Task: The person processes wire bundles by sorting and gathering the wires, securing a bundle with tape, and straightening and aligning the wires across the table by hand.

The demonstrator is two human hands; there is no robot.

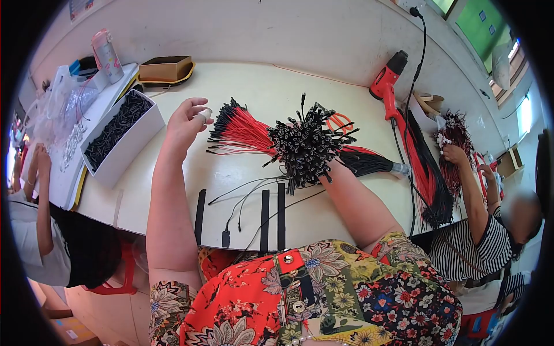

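Observation:
My left hand is raised over the table, left of the cables, with its fingers apart and loosely bent. One finger wears a white wrap, and I see nothing held in this hand. My right hand reaches in beneath a thick bundle of cables and grips it; the bundle hides its fingers. Many small black connector ends of this bundle point up at me. Red wires with black tips fan out to its left, and black and red wires run out to its right.
A white box of small black parts stands at left, near a brown tray. Black strips lie at the front edge. A red heat gun and long wire bundles are at right. Co-workers sit on both sides.

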